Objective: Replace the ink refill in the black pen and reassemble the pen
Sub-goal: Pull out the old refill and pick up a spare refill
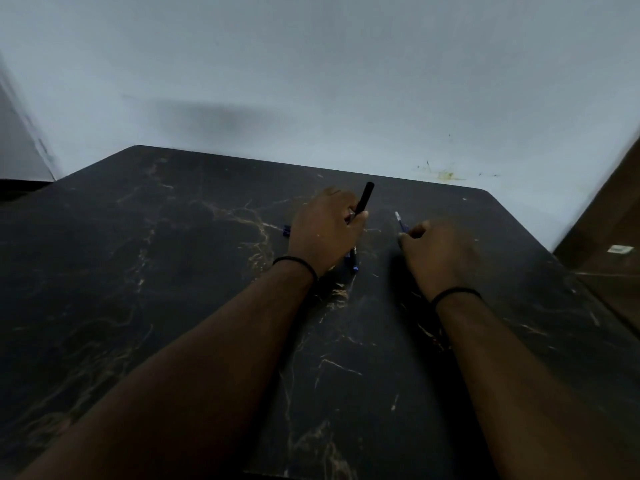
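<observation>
Surface: a dark tabletop with a black marble pattern and pale gold veining; its far corners are rounded.
Far edge of the tabletop: meets a plain pale grey-blue wall.
Wall marks: a yellowish stain with small dark specks sits low on the wall, just above the tabletop's far right corner.
Room, left of the tabletop: a second wall plane, blurred, meets the main wall at a corner.
Room, right of the tabletop: a brown wooden panel, detail unclear.
Lighting: dim; a soft shadow lies on the wall above the tabletop's far edge.
Left hand: over the far centre of the tabletop, fingers curled closed around the black pen barrel, which angles up and away toward the wall.
Right hand: over the tabletop to the right of the left hand, loosely curled, fingertips pinching a thin refill with a pale tip and bluish body.
Loose parts: small blue pieces lie on the tabletop just left of the left hand; another dark-and-blue pen part lies below it, partly hidden.
Wrists: each carries a thin black band.
</observation>
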